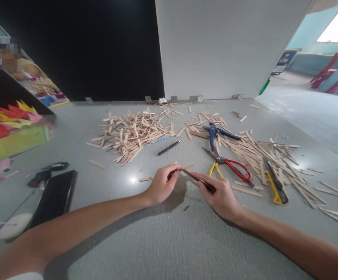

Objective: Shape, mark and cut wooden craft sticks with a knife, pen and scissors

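Observation:
My left hand (161,183) is closed in a pinch on a thin wooden stick (188,167), held just above the grey table (163,241). My right hand (220,193) is closed around a slim dark knife-like tool (199,181) whose tip meets the stick between the two hands. Heaps of cut wooden sticks (131,134) lie beyond the hands, with a second heap (262,153) to the right.
Red-and-yellow shears (230,165), blue pliers (215,132), a yellow utility knife (275,182) and a black pen (169,147) lie among the sticks. A black phone (55,196) and keys (48,171) sit left. A coloured paper craft (8,128) and a white board (221,46) stand behind.

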The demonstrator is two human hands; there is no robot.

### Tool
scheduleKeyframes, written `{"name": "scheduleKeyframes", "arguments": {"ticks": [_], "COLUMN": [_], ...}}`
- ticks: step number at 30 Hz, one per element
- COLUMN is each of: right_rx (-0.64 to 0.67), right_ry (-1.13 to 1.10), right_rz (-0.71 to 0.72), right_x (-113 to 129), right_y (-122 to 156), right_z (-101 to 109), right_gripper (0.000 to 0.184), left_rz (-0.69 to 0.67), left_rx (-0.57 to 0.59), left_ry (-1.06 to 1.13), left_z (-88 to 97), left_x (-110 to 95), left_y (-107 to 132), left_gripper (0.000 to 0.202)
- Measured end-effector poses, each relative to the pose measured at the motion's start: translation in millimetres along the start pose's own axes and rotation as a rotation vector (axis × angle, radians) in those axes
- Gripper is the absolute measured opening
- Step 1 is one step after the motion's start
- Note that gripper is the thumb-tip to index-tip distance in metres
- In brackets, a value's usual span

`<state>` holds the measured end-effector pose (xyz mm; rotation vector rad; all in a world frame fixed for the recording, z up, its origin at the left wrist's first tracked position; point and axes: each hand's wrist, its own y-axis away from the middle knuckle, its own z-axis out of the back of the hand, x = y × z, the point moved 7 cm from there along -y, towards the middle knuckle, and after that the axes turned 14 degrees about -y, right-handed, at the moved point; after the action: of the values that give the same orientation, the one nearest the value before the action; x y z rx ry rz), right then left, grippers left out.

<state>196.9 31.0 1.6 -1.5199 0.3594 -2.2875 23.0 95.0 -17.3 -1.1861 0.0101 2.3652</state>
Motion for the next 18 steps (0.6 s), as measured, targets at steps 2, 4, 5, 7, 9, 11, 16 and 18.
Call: {"name": "scheduleKeyframes", "arguments": {"ticks": [2, 4, 5, 7, 9, 11, 16, 18], "right_rx": [0.002, 0.006, 0.007, 0.011, 0.017, 0.030, 0.058, 0.068], "right_ry": [0.002, -0.001, -0.002, 0.001, 0.006, 0.005, 0.000, 0.005], "right_rz": [0.007, 0.012, 0.013, 0.011, 0.010, 0.002, -0.021, -0.024], "right_x": [0.2, 0.1, -0.1, -0.7, -1.2, -2.0, -4.4, -4.7], "right_y": [-0.1, -0.3, -0.3, -0.3, -0.2, 0.0, 0.9, 1.2], "right_z": [-0.5, -1.1, -1.3, -1.7, -2.1, -3.0, -4.6, -5.0], "right_gripper": [0.038, 0.039, 0.039, 0.039, 0.039, 0.040, 0.039, 0.039], "left_rz": [0.010, 0.010, 0.004, -0.005, 0.001, 0.022, 0.070, 0.073], "left_rx": [-0.004, -0.004, -0.001, 0.007, 0.016, 0.021, 0.033, 0.044], "left_ry": [-0.004, -0.005, -0.005, -0.002, 0.002, 0.017, 0.083, 0.085], "left_z": [0.1, -0.2, -0.5, -1.0, -1.3, -1.5, -2.2, -2.8], "left_x": [1.7, 3.0, 3.1, 2.7, 2.6, 3.3, 6.0, 6.4], "left_y": [-0.1, -0.4, -0.7, -1.1, -1.4, -1.5, -0.9, -0.7], "left_gripper": [0.036, 0.036, 0.036, 0.036, 0.037, 0.038, 0.042, 0.043]}}
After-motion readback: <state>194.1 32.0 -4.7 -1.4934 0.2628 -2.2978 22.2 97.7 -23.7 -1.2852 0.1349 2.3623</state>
